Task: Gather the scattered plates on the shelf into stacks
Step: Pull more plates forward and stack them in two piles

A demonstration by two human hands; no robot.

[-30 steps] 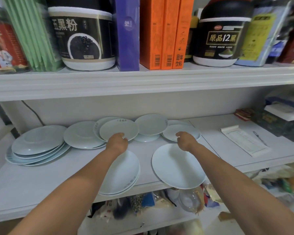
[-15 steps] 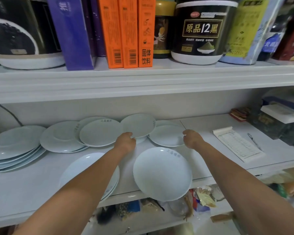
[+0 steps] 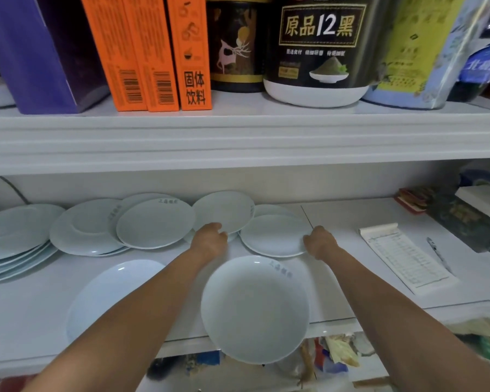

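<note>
Pale blue-white plates lie scattered on the white shelf [image 3: 351, 281]. A stack [image 3: 12, 236] sits at the far left, beside an upside-down plate [image 3: 88, 227] and an overlapping plate [image 3: 156, 222]. My left hand [image 3: 210, 240] curls on the front rim of a tilted plate [image 3: 224, 212] at the back. My right hand [image 3: 320, 241] curls on the right rim of a smaller plate [image 3: 275, 236]. Near the front, a plate [image 3: 255, 309] overhangs the shelf edge. Another plate pile [image 3: 108, 295] lies partly under my left forearm.
A notepad [image 3: 405, 258] and a pen [image 3: 439, 256] lie right of the plates, with a dark container [image 3: 470, 219] and a red box [image 3: 410, 196] behind. The upper shelf [image 3: 238, 137] hangs low overhead, holding orange boxes [image 3: 147, 52] and a black jar [image 3: 317, 46].
Both hands have shifted right along the back row: the left from the middle plate to the tilted plate, the right to the small plate's right rim. The view has moved closer and rightward.
</note>
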